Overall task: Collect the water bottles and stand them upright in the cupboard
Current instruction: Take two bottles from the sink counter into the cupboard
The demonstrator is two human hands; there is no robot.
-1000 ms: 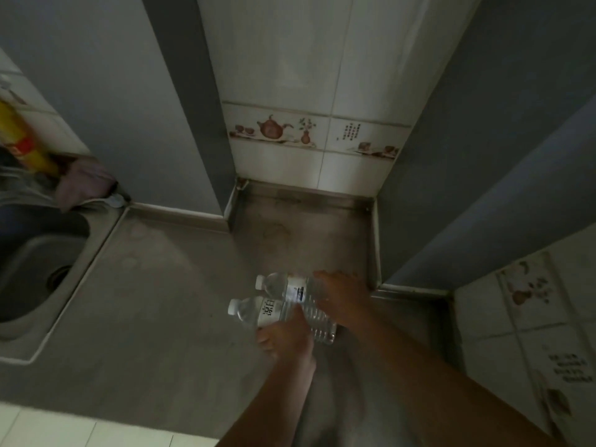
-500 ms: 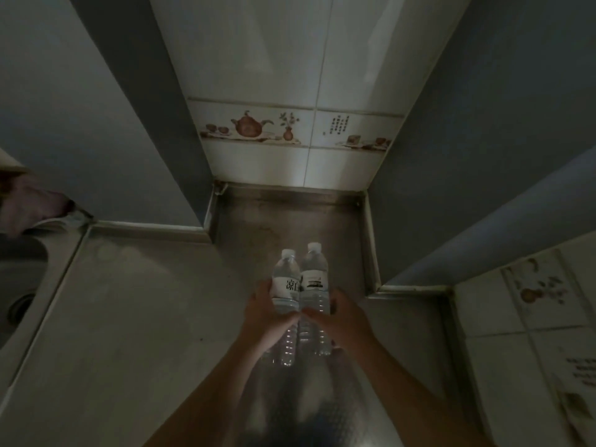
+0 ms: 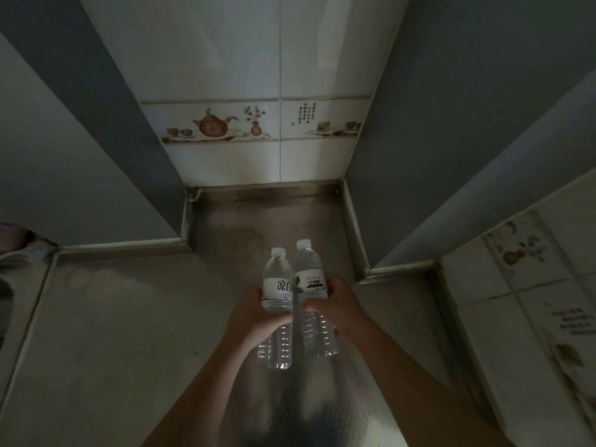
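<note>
Two clear water bottles with white caps and white labels stand side by side over the steel counter. My left hand (image 3: 254, 317) grips the left bottle (image 3: 278, 285) around its middle. My right hand (image 3: 338, 306) grips the right bottle (image 3: 309, 272) the same way. The bottles touch each other, caps pointing up and slightly away from me. Their bases are close above or on the counter; I cannot tell which. Ahead lies an open recess (image 3: 274, 214) between two grey panels, with a steel floor and a tiled back wall.
Grey cabinet panels (image 3: 451, 140) flank the recess left and right. A steel counter (image 3: 113, 333) spreads to the left, with the edge of a sink (image 3: 19, 285) at far left. A tiled wall (image 3: 532, 301) with decorated tiles rises at the right.
The bottles went from lying sideways in my hands to upright, one in each hand, and now sit slightly closer to the recess. The view has shifted right, and the sink has left the middle.
</note>
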